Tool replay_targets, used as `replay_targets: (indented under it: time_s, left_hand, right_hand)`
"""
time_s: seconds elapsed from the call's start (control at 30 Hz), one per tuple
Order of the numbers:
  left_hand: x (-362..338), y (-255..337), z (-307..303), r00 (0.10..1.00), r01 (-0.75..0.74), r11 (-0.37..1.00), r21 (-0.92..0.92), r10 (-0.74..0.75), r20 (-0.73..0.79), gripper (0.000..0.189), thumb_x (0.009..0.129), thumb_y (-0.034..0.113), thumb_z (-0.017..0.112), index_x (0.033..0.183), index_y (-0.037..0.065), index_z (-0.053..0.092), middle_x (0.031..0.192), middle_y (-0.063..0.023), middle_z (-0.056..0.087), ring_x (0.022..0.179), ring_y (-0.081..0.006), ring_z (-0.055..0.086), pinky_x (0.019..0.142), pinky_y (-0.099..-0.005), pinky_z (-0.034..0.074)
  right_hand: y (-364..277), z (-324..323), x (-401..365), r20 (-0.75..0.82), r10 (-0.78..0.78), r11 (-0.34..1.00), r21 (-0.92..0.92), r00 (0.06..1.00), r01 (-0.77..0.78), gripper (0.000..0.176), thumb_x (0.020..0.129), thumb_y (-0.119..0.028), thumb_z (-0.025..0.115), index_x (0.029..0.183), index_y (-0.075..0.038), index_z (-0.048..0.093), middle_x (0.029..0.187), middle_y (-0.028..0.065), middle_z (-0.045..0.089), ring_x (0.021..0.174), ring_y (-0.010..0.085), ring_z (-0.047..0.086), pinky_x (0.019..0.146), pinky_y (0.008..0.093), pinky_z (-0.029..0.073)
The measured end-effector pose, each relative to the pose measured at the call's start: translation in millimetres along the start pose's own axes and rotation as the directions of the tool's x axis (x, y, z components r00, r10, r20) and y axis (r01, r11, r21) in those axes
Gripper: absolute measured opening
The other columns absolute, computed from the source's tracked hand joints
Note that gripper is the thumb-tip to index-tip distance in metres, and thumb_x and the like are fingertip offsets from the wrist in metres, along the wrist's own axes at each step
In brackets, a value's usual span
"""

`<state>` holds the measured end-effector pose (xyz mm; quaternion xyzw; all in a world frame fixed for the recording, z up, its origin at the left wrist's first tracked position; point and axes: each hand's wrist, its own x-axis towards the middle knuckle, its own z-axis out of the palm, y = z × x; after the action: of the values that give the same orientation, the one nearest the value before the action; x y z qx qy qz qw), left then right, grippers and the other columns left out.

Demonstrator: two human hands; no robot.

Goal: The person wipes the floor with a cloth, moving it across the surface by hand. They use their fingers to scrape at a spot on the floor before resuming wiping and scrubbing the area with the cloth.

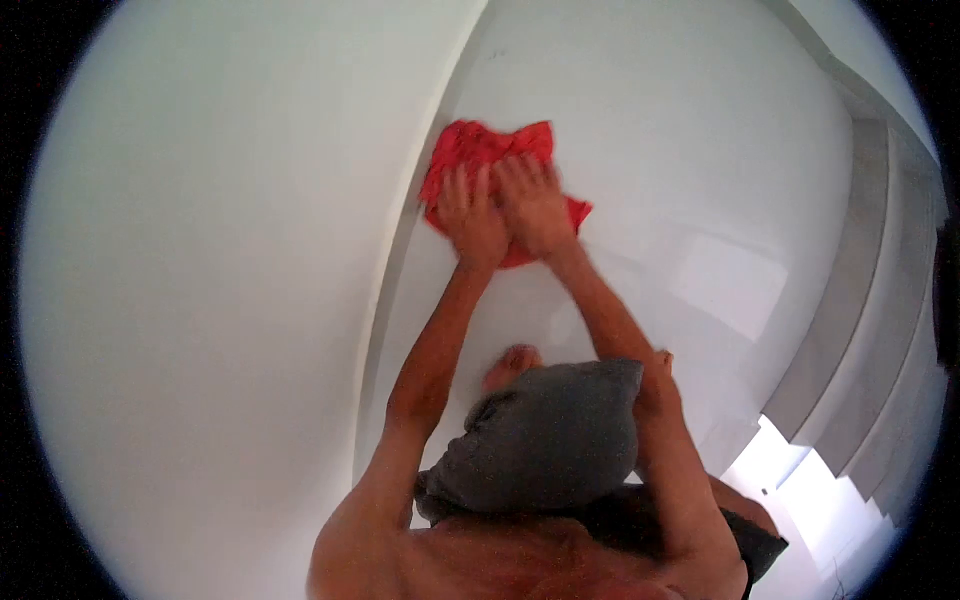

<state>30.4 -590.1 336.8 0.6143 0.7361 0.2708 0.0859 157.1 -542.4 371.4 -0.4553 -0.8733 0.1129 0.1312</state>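
Observation:
A crumpled red cloth (530, 140) lies spread on the glossy pale floor (640, 130), against the foot of the wall. Both of my hands press flat on it, side by side. My left hand (473, 215) rests on the part nearer the wall, its fingers spread and pointing away from me. Just to its right, my right hand (533, 205) lies with its fingers stretched out over the cloth. The cloth's edges stick out beyond my fingertips and to the right of my right wrist.
A white wall (220, 250) with a narrow ledge at its base runs along the left. Grey steps (850, 290) curve down the right side. My bare foot (512, 366) and my knee in grey cloth (560, 430) are below my hands.

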Motion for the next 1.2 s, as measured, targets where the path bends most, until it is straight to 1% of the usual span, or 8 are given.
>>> replay_targets:
  time_s: [0.07,0.27,0.57,0.67,0.87,0.97,1.03,1.2]
  left_hand:
    - [33.5,9.3,32.4,0.996,-0.083,0.995,-0.051,0.082,-0.021,0.052,0.099,0.024,0.058,0.149,0.014,0.055,0.155,-0.0201,0.047,0.148,-0.0468,0.035,0.12,-0.0626,0.025]
    - [89.9,76.2,76.4,0.928,-0.374,0.898,-0.231,0.362,-0.094,0.041,0.096,0.018,0.058,0.137,0.009,0.063,0.143,-0.0207,0.055,0.14,-0.0462,0.043,0.117,-0.0612,0.031]
    - [-64.2,-15.6,-29.5,0.99,-0.134,0.99,-0.036,0.135,0.032,0.042,0.097,0.023,0.066,0.135,0.007,0.061,0.146,-0.0207,0.053,0.14,-0.0476,0.044,0.116,-0.0607,0.034]
    - [-115.7,-60.7,-56.4,0.988,-0.142,0.99,0.004,0.142,-0.057,0.055,0.1,0.038,0.065,0.143,0.005,0.057,0.15,-0.0227,0.048,0.143,-0.0491,0.04,0.117,-0.0634,0.03]
    - [-99.0,-46.5,-48.6,0.992,-0.123,0.99,0.07,0.125,-0.022,0.053,0.101,0.033,0.063,0.145,0.005,0.055,0.151,-0.024,0.046,0.147,-0.0486,0.035,0.119,-0.0632,0.027]
    - [-81.8,-3.4,-29.3,0.964,-0.239,0.971,0.032,0.233,0.132,0.049,0.101,0.027,0.061,0.145,0.007,0.055,0.151,-0.0251,0.047,0.145,-0.0494,0.038,0.118,-0.0647,0.027]
    - [-74.7,29.5,-7.8,0.904,-0.343,0.932,-0.116,0.361,0.228,0.049,0.099,0.024,0.061,0.146,0.009,0.056,0.15,-0.024,0.048,0.146,-0.0485,0.037,0.119,-0.0636,0.026]
    - [-23.9,121.0,25.0,0.742,-0.508,0.759,-0.407,0.625,0.241,0.043,0.097,0.024,0.06,0.138,0.01,0.063,0.148,-0.0201,0.051,0.145,-0.0432,0.04,0.12,-0.0585,0.03]
  right_hand:
    - [22.5,-26.0,20.7,0.194,0.15,0.98,0.098,0.97,-0.171,0.052,0.095,-0.023,0.058,0.143,-0.004,0.055,0.149,0.0161,0.055,0.141,0.0379,0.046,0.115,0.0563,0.036]
    - [105.6,-8.8,4.8,-0.231,0.29,0.948,-0.067,0.929,-0.313,0.043,0.095,-0.019,0.057,0.134,-0.001,0.057,0.138,0.017,0.061,0.128,0.0398,0.054,0.107,0.0558,0.041]
    - [-44.3,31.4,-59.7,0.065,0.191,0.948,0.246,0.979,-0.202,0.044,0.09,-0.018,0.062,0.128,0.002,0.062,0.139,0.0245,0.059,0.134,0.0464,0.051,0.116,0.0616,0.036]
    - [-105.0,37.8,-78.4,-0.196,0.032,0.977,0.213,0.98,0.011,0.048,0.086,-0.022,0.067,0.128,0.002,0.062,0.137,0.0228,0.061,0.131,0.0437,0.054,0.115,0.0603,0.036]
    - [-80.8,36.0,-65.7,0.033,0.003,0.959,0.283,0.999,-0.013,0.051,0.093,-0.022,0.06,0.138,0.002,0.059,0.148,0.0214,0.056,0.141,0.0426,0.048,0.123,0.0627,0.026]
    - [-49.4,6.3,-94.3,-0.02,0.253,0.951,0.187,0.967,-0.245,0.049,0.092,-0.02,0.061,0.136,0.0,0.06,0.147,0.0194,0.057,0.142,0.0389,0.047,0.122,0.0596,0.028]
    - [-25.6,-40.1,-98.7,0.273,0.524,0.812,0.127,0.807,-0.57,0.039,0.091,-0.017,0.06,0.128,-0.004,0.062,0.14,0.0175,0.06,0.138,0.0361,0.049,0.115,0.0536,0.037]
    - [27.3,-17.7,-168.6,-0.368,0.613,0.761,0.039,0.699,-0.648,0.046,0.098,-0.014,0.055,0.141,0.001,0.055,0.145,0.0213,0.058,0.138,0.0418,0.051,0.119,0.0583,0.031]
